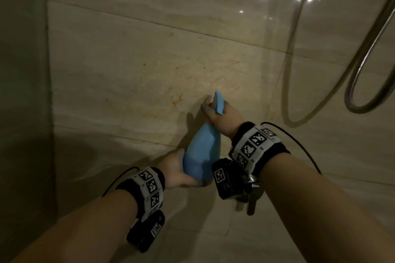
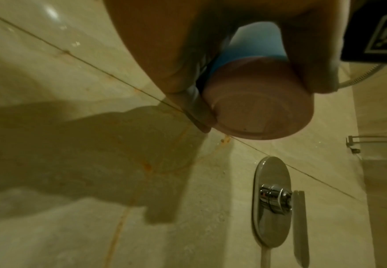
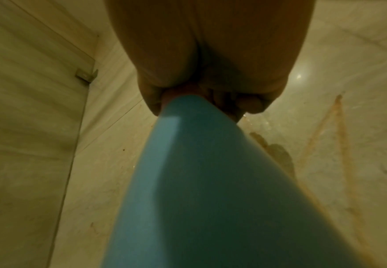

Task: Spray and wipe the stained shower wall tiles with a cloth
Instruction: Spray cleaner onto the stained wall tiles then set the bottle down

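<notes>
A pale blue spray bottle (image 1: 203, 151) is held up close to the beige shower wall tiles (image 1: 128, 60), nozzle (image 1: 218, 102) uppermost. My right hand (image 1: 222, 117) grips its neck at the trigger, fingers curled round it (image 3: 245, 103). My left hand (image 1: 177, 166) holds the bottle's lower end, and its fingers (image 2: 314, 72) wrap the pinkish base (image 2: 256, 101). Orange stains (image 1: 177, 101) and faint streaks spread over the tile left of the nozzle, and orange run marks (image 2: 146, 166) (image 3: 325, 136) trail down the wall. No cloth is in view.
A metal shower hose (image 1: 363, 70) loops down at the right. A chrome mixer valve with a lever (image 2: 271, 199) sits on the wall below the bottle. A side wall (image 1: 21, 92) closes the corner at the left, and a panel with a small bracket (image 3: 87, 75) stands there.
</notes>
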A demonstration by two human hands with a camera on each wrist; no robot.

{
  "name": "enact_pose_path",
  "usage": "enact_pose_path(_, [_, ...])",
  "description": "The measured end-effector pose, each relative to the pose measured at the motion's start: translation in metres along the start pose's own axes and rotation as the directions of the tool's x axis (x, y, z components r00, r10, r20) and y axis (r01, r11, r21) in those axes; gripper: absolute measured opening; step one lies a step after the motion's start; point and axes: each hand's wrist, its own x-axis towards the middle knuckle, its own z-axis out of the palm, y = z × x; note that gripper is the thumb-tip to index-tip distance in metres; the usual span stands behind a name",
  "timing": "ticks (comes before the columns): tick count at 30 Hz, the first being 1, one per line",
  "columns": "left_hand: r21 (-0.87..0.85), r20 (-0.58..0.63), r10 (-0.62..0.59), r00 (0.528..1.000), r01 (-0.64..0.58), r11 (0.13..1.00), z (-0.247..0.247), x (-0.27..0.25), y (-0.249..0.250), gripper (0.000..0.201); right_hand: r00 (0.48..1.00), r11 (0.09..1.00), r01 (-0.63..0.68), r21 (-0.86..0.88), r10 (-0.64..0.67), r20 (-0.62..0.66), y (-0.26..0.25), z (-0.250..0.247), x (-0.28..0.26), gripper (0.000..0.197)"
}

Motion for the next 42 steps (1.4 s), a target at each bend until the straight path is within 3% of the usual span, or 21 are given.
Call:
enact_pose_path(8, [-0.046, -0.021, -0.013, 1.000, 0.012, 0.999, -0.013, -0.001, -0.025, 0.115, 0.999, 0.999, -0.035, 0.003, 0.035, 0.006, -0.012, 0.022, 0.004, 0.033])
enact_pose_path(20, [-0.007, -0.047, -0.045, 0.998, 0.045, 0.999, -0.047, -0.020, -0.037, 0.125, 1.000, 0.997, 0.019, 0.078, -0.020, 0.005, -0.034, 0.053, 0.004, 0.035])
enact_pose_path(24, [-0.098, -0.022, -0.044, 0.999, 0.042, 0.994, -0.057, -0.022, -0.051, 0.138, 1.000, 1.000, 0.004, -0.009, -0.004, 0.025, -0.047, 0.064, 0.006, 0.041])
enact_pose_path(30, [-0.074, -0.025, -0.064, 0.998, 0.062, 0.995, -0.070, -0.045, -0.054, 0.107, 0.998, 0.997, -0.003, -0.071, 0.008, 0.067, -0.062, 0.082, 0.004, 0.036])
enact_pose_path(38, [-0.079, -0.080, -0.090, 0.993, 0.083, 0.993, -0.092, -0.049, -0.077, 0.115, 0.993, 0.999, 0.034, -0.005, -0.033, 0.115, -0.079, 0.105, 0.008, 0.037])
enact_pose_path(40, [-0.078, -0.095, -0.104, 0.990, 0.097, 0.992, -0.098, -0.055, -0.079, 0.103, 0.991, 0.998, 0.051, 0.019, -0.053, 0.121, -0.086, 0.115, 0.009, 0.036])
enact_pose_path(42, [-0.082, -0.114, -0.124, 0.986, 0.115, 0.990, -0.105, -0.059, -0.084, 0.080, 0.990, 0.998, 0.055, 0.040, -0.060, 0.125, -0.093, 0.127, 0.012, 0.037])
